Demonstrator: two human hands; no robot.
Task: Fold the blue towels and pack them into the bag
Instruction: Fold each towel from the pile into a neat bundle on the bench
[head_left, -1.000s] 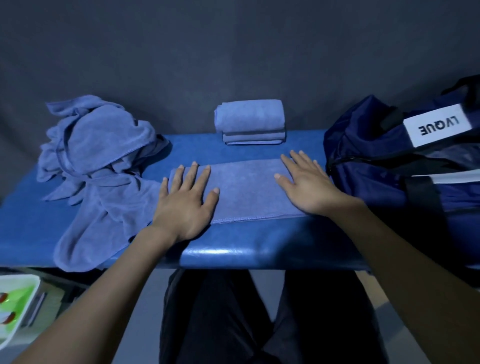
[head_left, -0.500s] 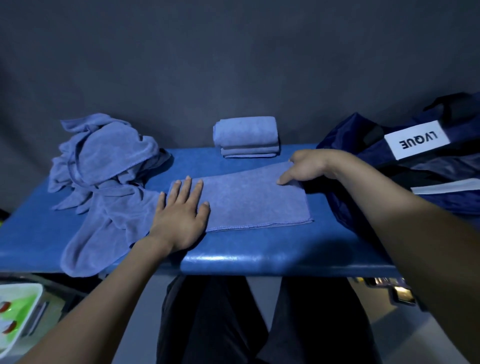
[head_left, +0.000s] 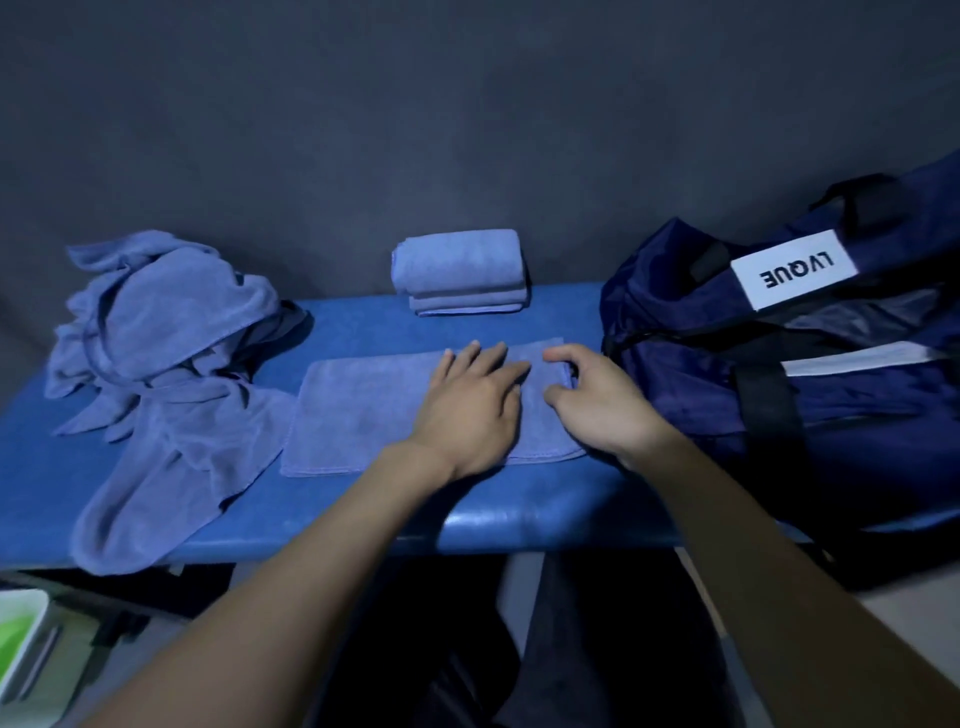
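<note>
Hands work over a flat, half-folded blue terry towel (head_left: 363, 410) lying on the glossy blue padded table (head_left: 519, 514). The left hand (head_left: 470, 410) lies palm-down on the towel's right half, fingers straight and slightly spread. The right hand (head_left: 597, 400) curls thumb and fingers around the towel's right edge, which bunches up under the grip. Behind the towel sits a small stack of folded blue towels (head_left: 460, 273); at the table's left end lies a rumpled heap of unfolded blue towels (head_left: 161, 364), one trailing over the front edge. To the right rests a navy fabric duffel bag (head_left: 779, 374) whose white label (head_left: 792, 270) reads "LVQUE", upside down from here.
</note>
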